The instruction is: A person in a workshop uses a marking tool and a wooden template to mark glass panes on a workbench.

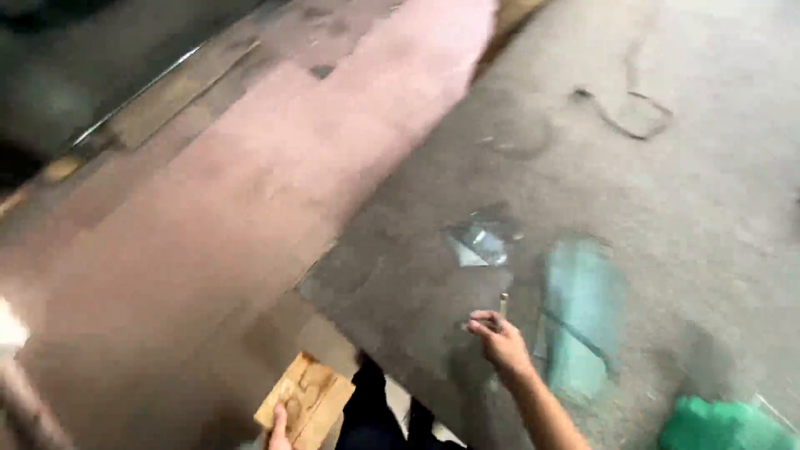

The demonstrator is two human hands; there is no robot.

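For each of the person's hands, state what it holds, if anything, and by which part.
The left hand grips a carved wooden block at its lower edge. The right hand pinches a thin stick-like tool near its lower end; blur hides what it is.

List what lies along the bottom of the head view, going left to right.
Carved wooden block held by the left hand → dark trouser legs → right hand holding a small stick-like thing → pale green sheet on the grey floor → bright green bag.
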